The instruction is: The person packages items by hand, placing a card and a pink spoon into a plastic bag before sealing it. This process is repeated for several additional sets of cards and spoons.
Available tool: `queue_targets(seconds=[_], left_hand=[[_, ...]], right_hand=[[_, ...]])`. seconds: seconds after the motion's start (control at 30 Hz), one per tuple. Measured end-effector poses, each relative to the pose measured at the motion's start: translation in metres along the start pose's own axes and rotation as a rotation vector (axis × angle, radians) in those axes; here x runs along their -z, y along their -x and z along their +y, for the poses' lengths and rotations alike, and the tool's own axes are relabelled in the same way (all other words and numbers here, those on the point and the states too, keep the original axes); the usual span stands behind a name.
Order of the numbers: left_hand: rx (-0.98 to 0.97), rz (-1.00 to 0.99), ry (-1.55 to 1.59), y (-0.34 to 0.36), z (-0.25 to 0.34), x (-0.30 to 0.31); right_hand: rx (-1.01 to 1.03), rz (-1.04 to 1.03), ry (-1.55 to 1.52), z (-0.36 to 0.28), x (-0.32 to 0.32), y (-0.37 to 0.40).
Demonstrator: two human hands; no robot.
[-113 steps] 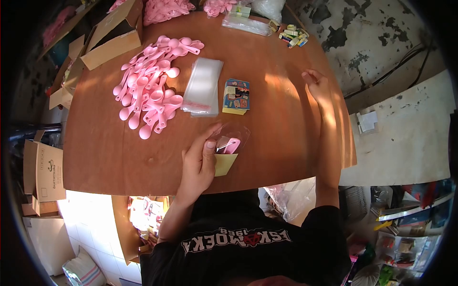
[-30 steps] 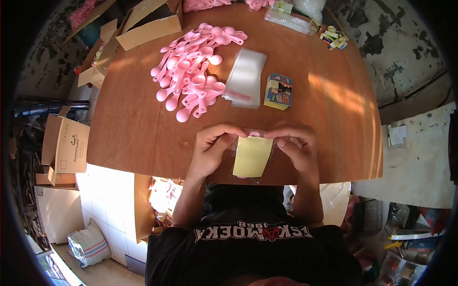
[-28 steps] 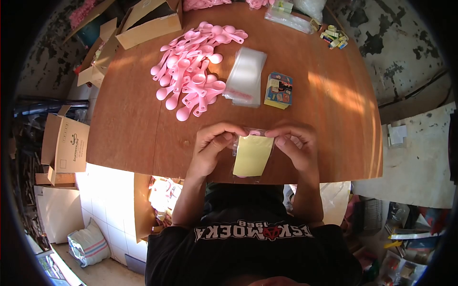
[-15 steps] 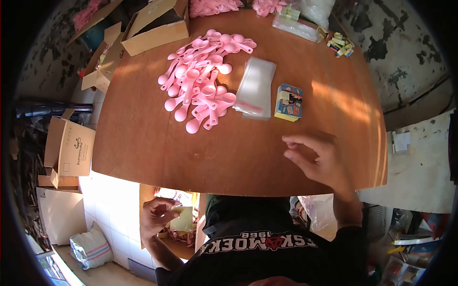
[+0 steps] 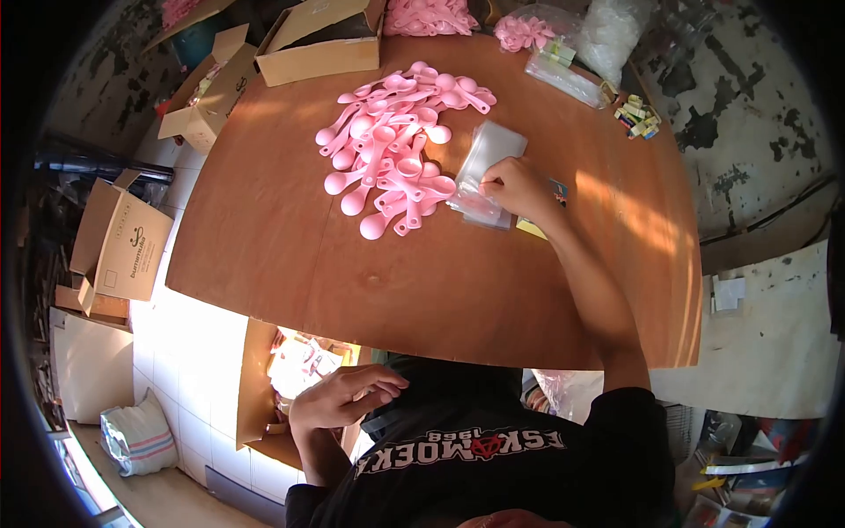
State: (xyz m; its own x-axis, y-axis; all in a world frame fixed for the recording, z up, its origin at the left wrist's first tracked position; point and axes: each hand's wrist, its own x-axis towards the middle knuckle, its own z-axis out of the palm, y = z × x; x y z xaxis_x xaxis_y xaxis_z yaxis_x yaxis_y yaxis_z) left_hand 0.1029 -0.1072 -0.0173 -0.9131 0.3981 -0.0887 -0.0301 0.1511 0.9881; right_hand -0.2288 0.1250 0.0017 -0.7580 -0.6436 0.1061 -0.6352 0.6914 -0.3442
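My right hand [image 5: 518, 187] is over the stack of clear plastic bags [image 5: 498, 145], its fingers pinched together at the stack's surface; what lies between the fingertips is hidden. Under its wrist sits the stack of printed cards [image 5: 532, 228], mostly covered. To the left of the bags is a heap of pink measuring spoons [image 5: 407, 167]. My left hand [image 5: 352, 396] is below the table's front edge, beside my body, with its fingers apart and nothing in it. An open carton [image 5: 255, 387] with packed items inside stands just left of it.
The wooden table [image 5: 264, 220] has cardboard boxes [image 5: 321, 53] at its far left and bags of pink pieces [image 5: 431, 18] at the back. Small yellow packets [image 5: 637, 117] lie at the far right. A carton [image 5: 132, 246] and a white sack [image 5: 139, 437] are left of the table.
My right hand has moved forward and left onto the bags, and its fingers have closed. My left hand has moved right, towards my body; the pale card near its fingers is no longer seen.
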Motion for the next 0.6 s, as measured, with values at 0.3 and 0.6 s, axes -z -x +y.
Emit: queue_targets(seconds=[0.3,0.6], left_hand=[[-0.222,0.142,-0.409,-0.118,0.064,0.009],[-0.309,0.334,-0.858,-0.198,0.049,0.032]], right_hand=[[0.055,0.147,-0.086,0.006,0.018,0.024],[0.082,0.224,-0.118,-0.002,0.010,0.030]])
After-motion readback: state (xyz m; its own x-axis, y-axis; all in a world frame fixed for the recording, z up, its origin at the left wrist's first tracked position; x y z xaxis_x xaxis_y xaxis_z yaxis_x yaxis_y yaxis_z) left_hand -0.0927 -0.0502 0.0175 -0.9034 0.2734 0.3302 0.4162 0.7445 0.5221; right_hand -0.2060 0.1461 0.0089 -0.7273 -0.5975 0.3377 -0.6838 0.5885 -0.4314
